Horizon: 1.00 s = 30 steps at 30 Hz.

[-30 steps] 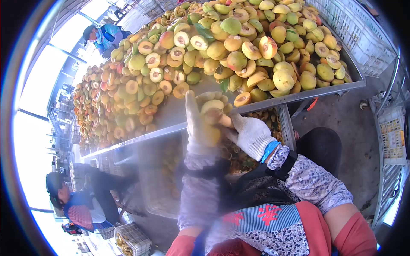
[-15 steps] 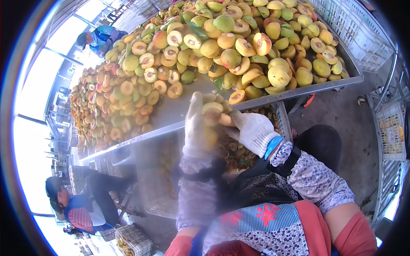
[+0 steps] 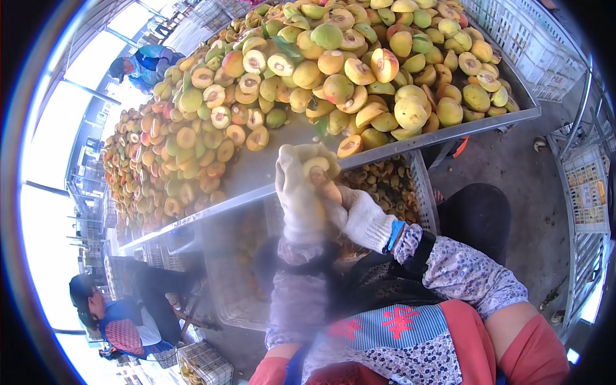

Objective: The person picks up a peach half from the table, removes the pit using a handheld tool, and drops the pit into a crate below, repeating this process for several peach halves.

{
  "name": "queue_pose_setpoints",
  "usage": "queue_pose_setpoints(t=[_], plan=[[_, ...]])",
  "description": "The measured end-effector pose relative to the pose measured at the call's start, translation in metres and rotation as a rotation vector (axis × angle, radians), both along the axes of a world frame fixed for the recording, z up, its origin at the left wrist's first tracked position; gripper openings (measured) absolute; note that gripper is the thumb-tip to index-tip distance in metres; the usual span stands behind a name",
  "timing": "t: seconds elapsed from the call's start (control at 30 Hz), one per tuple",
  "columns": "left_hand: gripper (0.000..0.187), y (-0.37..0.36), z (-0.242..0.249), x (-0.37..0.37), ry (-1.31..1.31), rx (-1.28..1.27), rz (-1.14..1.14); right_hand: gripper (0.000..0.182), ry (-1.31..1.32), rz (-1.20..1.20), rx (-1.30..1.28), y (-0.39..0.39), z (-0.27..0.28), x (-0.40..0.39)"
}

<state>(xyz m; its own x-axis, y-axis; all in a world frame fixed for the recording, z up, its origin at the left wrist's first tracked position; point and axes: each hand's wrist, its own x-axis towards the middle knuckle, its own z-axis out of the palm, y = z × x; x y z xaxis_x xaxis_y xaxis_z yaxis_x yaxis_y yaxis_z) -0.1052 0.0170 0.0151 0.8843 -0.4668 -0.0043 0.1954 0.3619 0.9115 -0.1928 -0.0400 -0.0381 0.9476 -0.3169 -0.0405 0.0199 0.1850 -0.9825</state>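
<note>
My left hand, in a whitish glove, is closed around a halved peach above the metal table's near edge. The cut face of the peach is turned toward my right hand. My right hand, gloved with a blue band at the wrist, is closed and meets the peach from the right. An uncovered fingertip presses near the cut face. Whatever the right fingers grip is hidden. Just beyond my hands a large heap of halved peaches covers much of the metal table.
Below the table edge, a crate holds peach scraps. White crates are stacked at the far right. One person sits at the lower left, another person works across the heap. A wheeled-looking metal rack stands right.
Both hands have drawn slightly closer together, the right moving left and down. My left fingers have curled over the halved peach. The view has shifted a little.
</note>
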Motion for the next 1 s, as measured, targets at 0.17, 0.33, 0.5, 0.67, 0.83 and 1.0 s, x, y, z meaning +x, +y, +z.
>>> queue_pose_setpoints(t=[0.17,0.33,0.5,0.67,0.83,1.0], plan=[[0.037,0.003,0.001,-0.002,-0.012,0.062,0.001,0.029,0.064,0.010,-0.059,0.002,-0.004,-0.002],[0.039,0.003,-0.009,0.004,-0.088,0.005,-0.042,0.028,0.140,0.061,0.098,0.008,0.007,-0.002],[0.044,0.009,0.010,0.013,0.043,0.091,-0.154,0.030,0.140,-0.035,-0.385,-0.020,0.024,-0.008],[0.048,0.007,0.000,0.015,0.057,0.158,-0.162,0.034,0.184,0.027,-0.543,-0.018,0.029,-0.008],[0.049,0.007,-0.009,0.016,0.117,0.091,-0.047,0.044,0.399,0.356,0.164,-0.019,0.043,-0.013],[0.051,0.001,-0.012,0.009,-0.154,0.152,-0.026,0.045,0.408,0.390,0.262,-0.024,0.037,-0.014]])
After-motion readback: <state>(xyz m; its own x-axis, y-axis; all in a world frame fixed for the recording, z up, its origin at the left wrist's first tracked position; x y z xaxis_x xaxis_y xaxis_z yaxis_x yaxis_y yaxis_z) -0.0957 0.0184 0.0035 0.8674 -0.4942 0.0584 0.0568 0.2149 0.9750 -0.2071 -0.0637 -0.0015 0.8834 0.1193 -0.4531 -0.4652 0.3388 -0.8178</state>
